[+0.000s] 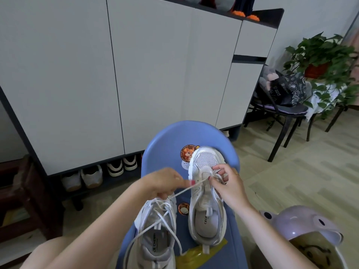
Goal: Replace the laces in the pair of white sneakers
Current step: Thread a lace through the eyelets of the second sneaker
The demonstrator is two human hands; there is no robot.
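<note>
— Behind everything, a tall white cabinet (136,74) with dark edges, and under it a low gap with several shoes (101,173) in a row. On the right, a dark chair (281,113) with a bag, and a green potted plant (320,59) beside it. Pale floor (291,171) all around.

— And closer, in the middle?

— A blue plastic chair (169,140) with a round squirrel sticker (187,152) on the back. On its seat, two white sneakers, toes toward the backrest. Right sneaker (206,197) standing flat, nearly without lacing over the tongue. Left sneaker (155,235) lower in the view, loosely laced, with a white lace (136,237) hanging out in a long loop over the seat edge. Between them, a small round copper-coloured thing (183,208). Under the heel of the right sneaker, a yellow plastic bag (196,257).

— About the hands?

— Left hand (165,183) above the toe of the left sneaker, fingers curled around a cream-coloured lace (186,190), drawn tight toward the right sneaker. Right hand (227,185) on the front eyelets of the right sneaker, thumb and forefinger pinching the same lace there. Red nail polish on both, a ring on the right one.

— Anything else nearby?

— At the lower right, a lilac bin (303,226) with frog eyes on the lid.
</note>
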